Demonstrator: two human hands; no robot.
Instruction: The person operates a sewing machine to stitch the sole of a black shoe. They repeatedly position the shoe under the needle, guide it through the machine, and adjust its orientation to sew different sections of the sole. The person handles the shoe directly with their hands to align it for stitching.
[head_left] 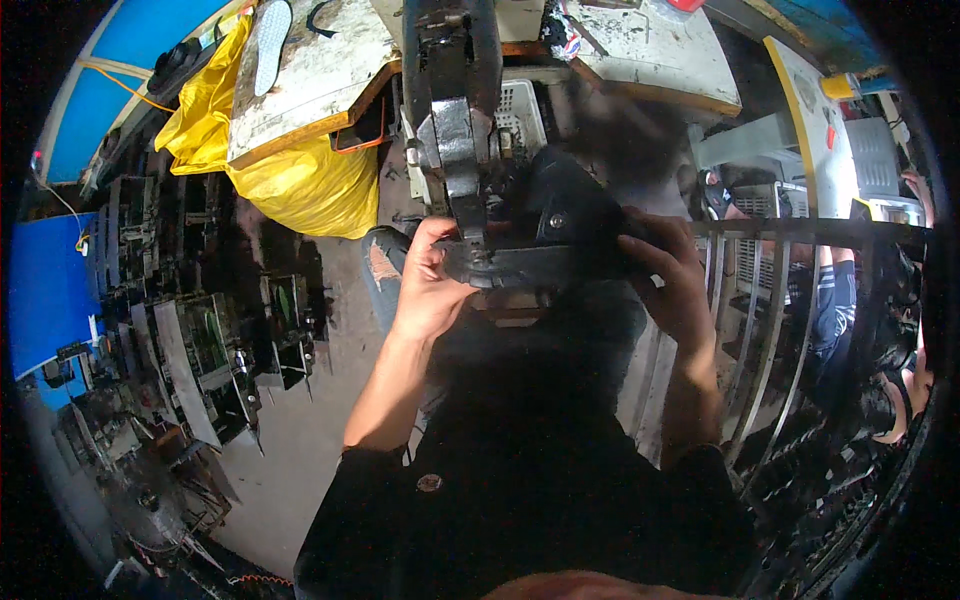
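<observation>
Between my hands is a black, shoe-like piece [575, 200] with a round metal stud and a thick dark band along its near edge. Its exact kind is hard to make out. My left hand [428, 282] closes round the band's left end, thumb and fingers pressed in. On the other end, my right hand [672, 275] grips with its thumb toward the piece; its fingertips are partly hidden. A dark machine arm [458, 150] with a worn, shiny metal part comes down right beside my left fingers, meeting the left end of the piece.
White worktables [320, 95] flank the machine, with a pale insole [272, 45] on the left one. Below it bulges a yellow sack [310, 185]. A white plastic basket [520, 115] stands behind the machine. Metal racks [195, 350] fill the left; a rail [780, 230] runs right, with another person beyond.
</observation>
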